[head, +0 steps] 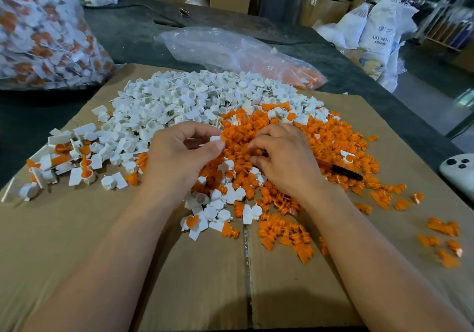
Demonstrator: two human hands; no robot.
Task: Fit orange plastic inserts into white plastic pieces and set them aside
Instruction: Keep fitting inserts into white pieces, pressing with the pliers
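In the middle of the cardboard (77,242), the left hand (179,157) pinches a white piece (215,138) just above the orange inserts (333,136). The right hand (284,162) curls into that pile; I cannot tell what it holds. It should pick one insert, line it up and push straight.

Black-and-red marker pen (342,170) toward the right of the flattened brown cardboard sheet (102,254), white plastic controller thing (459,172) just past its edge.
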